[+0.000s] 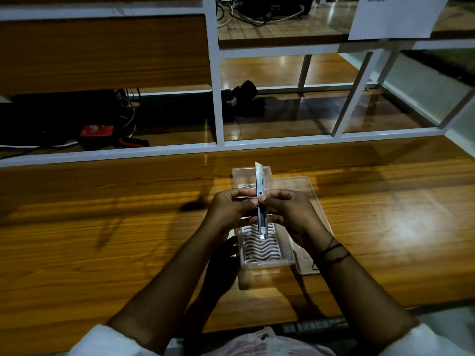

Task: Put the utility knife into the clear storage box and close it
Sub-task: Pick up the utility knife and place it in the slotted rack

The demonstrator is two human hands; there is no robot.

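Polished wood grain runs across the table, which catches a bright patch of glare on its right side, and behind it stands a white shelf frame with cables and a red tool on the floor beyond. Near the middle of the table sits the clear storage box, open, with a white ribbed insert showing in its bottom; its lid lies flat just to the right, touching or nearly touching the box. Both hands are raised over the box and hold the utility knife between them, lengthwise away from the person, its blade extended and pointing toward the shelf. The left hand pinches the knife's body from the left with fingers curled, and the right hand grips it from the right, thumb near the slider. A dark cord is tied around the right wrist. The knife is above the box, not inside it.
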